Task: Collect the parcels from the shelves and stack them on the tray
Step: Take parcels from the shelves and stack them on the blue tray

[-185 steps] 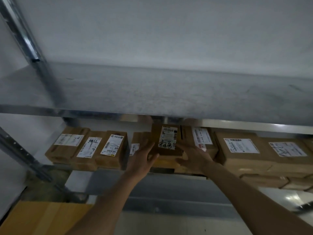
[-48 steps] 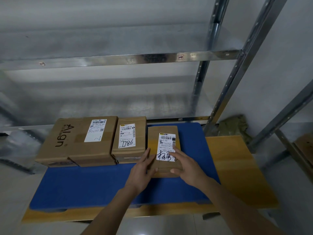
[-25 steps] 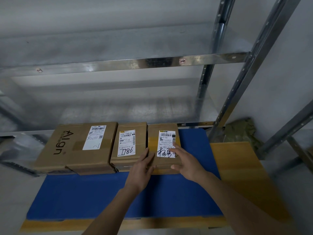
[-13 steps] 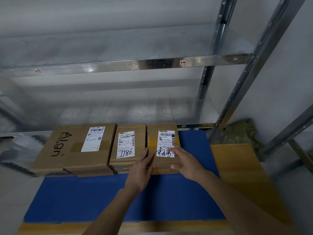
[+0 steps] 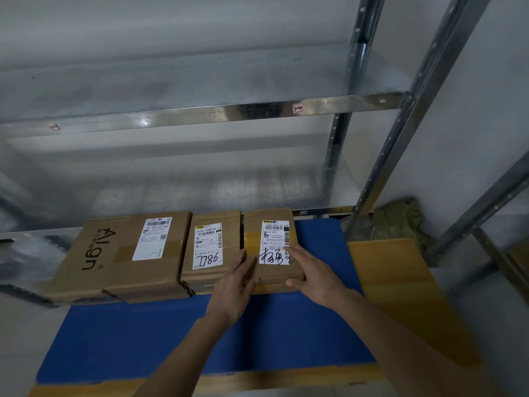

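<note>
Row: three parcels sit edge to edge along the blue tray's (image 5: 171, 339) far side, saving space.
Left hand (image 5: 233, 290): flat against the small parcel (image 5: 269, 247) at its seven o'clock corner, steadying.
Right hand (image 5: 312, 275): fingers straight on top, thumb at four o'clock, nudging it flush with the middle parcel (image 5: 211, 247).
Large parcel (image 5: 120, 253): at nine o'clock, untouched.

Just one head cam, looking forward and down from close above the blue tray (image 5: 143, 339), with the metal shelves (image 5: 200, 113) further off behind it.

Blue tray (image 5: 143, 339) carries three parcels (image 5: 211, 247) side-by-side.
</note>
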